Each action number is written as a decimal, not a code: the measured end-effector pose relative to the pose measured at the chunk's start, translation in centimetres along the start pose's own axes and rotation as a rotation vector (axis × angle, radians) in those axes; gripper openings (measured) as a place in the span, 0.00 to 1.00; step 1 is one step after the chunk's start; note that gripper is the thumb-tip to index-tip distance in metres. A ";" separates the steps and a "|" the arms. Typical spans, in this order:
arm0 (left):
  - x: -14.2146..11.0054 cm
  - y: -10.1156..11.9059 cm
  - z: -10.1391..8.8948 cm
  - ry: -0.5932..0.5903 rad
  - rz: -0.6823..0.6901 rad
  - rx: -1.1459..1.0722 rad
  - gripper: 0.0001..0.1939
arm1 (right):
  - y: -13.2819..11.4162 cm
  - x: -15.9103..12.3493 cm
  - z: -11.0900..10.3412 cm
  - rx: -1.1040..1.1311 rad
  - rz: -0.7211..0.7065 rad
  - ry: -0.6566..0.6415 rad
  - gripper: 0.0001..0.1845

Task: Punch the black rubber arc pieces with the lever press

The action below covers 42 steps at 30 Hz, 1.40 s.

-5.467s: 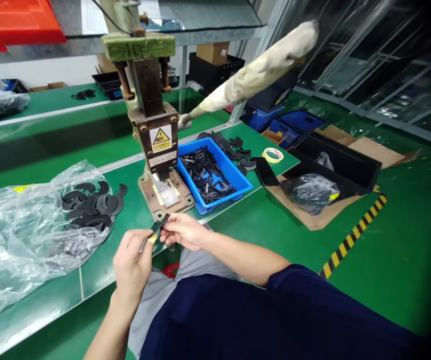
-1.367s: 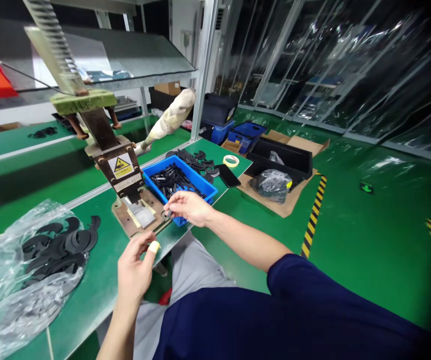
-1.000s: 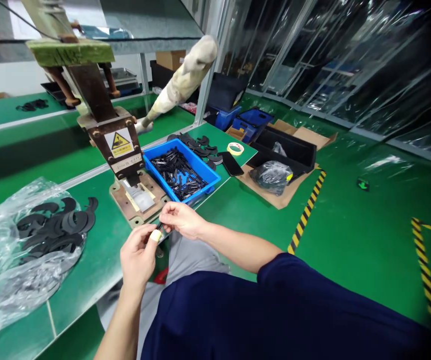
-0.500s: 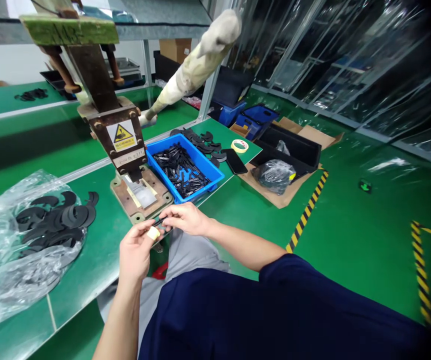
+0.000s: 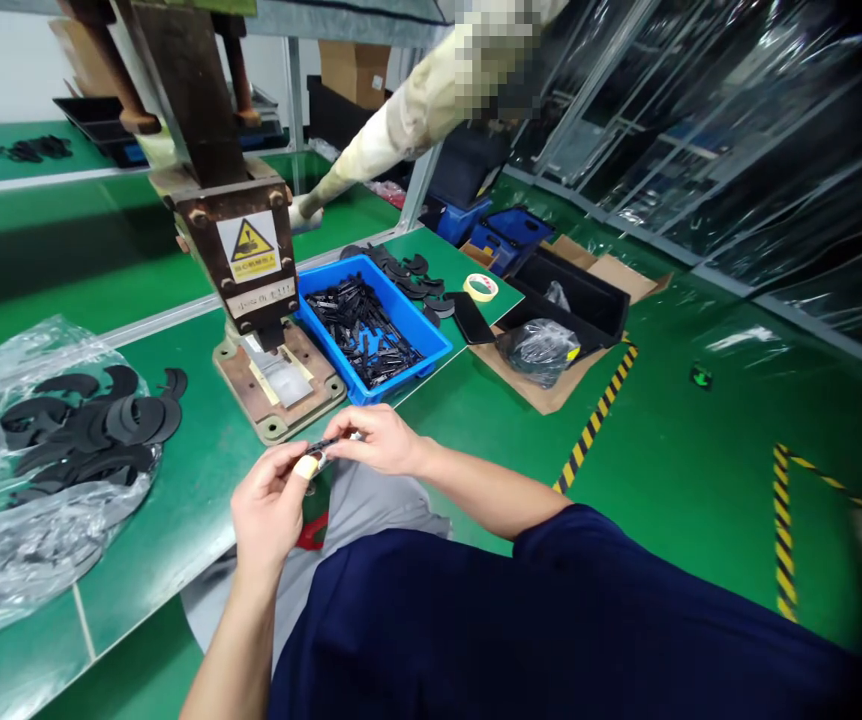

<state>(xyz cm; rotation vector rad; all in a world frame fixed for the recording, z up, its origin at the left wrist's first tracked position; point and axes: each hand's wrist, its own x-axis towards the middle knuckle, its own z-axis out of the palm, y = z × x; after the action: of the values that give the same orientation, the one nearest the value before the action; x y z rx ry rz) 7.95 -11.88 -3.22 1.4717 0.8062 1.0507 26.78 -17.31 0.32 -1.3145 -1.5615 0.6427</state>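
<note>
My left hand (image 5: 270,505) and my right hand (image 5: 377,442) meet at the front edge of the green bench, both pinched on a small black strip (image 5: 324,445) held between them. A yellowish cot covers my left thumb tip. Just beyond the hands stands a hand press (image 5: 240,235) with a yellow warning label, its brown base plate (image 5: 279,380) carrying a pale pad. Right of the press sits a blue bin (image 5: 375,325) filled with small black parts.
A clear plastic bag (image 5: 26,500) with several black crescent-shaped pieces (image 5: 86,425) lies at the left. More black crescents (image 5: 401,270), a tape roll (image 5: 480,287) and a dark phone (image 5: 468,320) lie behind the bin. The press's padded lever (image 5: 408,110) juts up to the right. Black trays on cardboard (image 5: 573,300) sit on the floor.
My right hand came back from the blue bin with a black strip and met my left hand; now both grip it. The view has tilted downward and shifted slightly.
</note>
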 end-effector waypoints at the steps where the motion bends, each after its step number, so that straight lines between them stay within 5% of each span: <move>1: 0.0 -0.1 0.0 0.001 0.002 0.003 0.11 | 0.0 0.0 0.1 -0.003 -0.002 0.000 0.10; 9: 0.2 -1.1 -0.6 -0.015 0.068 0.050 0.09 | 0.0 0.6 0.3 0.023 0.020 -0.013 0.10; 17: 1.5 0.1 -1.5 -0.021 0.381 0.281 0.04 | 0.3 1.3 1.2 0.162 0.166 -0.059 0.17; 25: 8.8 0.3 -3.5 0.106 0.367 0.657 0.09 | -0.4 1.7 -0.9 0.117 0.205 -0.025 0.12; 32: 13.6 -1.8 -3.4 -0.033 0.384 0.897 0.14 | -0.6 1.1 -3.7 0.077 0.117 -0.031 0.10; 38: 14.1 -2.0 -3.2 -0.149 0.400 0.980 0.17 | 0.3 3.2 -7.3 0.088 0.060 0.240 0.15; 42: 14.1 -2.5 -3.1 -0.151 0.419 0.950 0.18 | -3.9 8.1 -10.5 0.076 -0.329 0.536 0.28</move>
<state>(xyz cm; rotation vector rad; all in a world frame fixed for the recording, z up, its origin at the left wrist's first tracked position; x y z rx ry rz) 10.48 2.53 -3.14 2.5786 0.9653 0.8558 34.87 -12.61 10.55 -1.0302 -1.2512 0.1222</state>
